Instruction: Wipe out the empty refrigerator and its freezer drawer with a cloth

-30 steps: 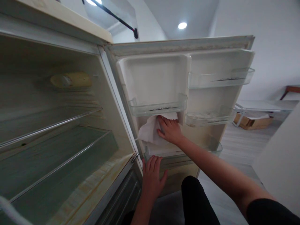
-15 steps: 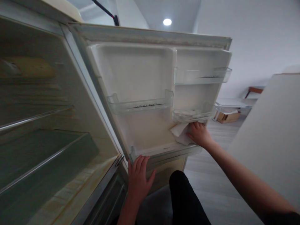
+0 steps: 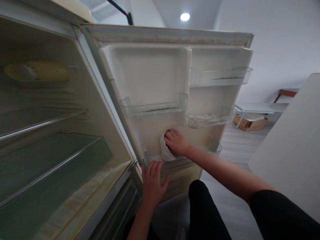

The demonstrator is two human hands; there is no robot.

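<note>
A refrigerator door (image 3: pixel 150 76) stands wide open in front of me, its inner side facing me. My right hand (image 3: pixel 175 142) grips a white cloth (image 3: pixel 164 146), perhaps a paper towel, and presses it to the inner panel just above the lowest door bin (image 3: pixel 183 164). The fingers are bunched on the cloth, and part of it hangs below them. At the left end of that bin my left hand (image 3: pixel 153 180) rests with its fingers stretched out over the rim, holding nothing else.
Left of the door is the fridge interior with glass shelves (image 3: pixel 50 173) and yellowish stains. Clear bins (image 3: pixel 155 109) are fixed higher on the door. At the right are a cardboard box (image 3: pixel 250 123) under a low white table (image 3: pixel 257 107) and a pale panel (image 3: pixel 290 150).
My right hand has slid left along the door's inner panel with the white cloth, from the right side to near the middle. The left hand stays on the bin's rim.
</note>
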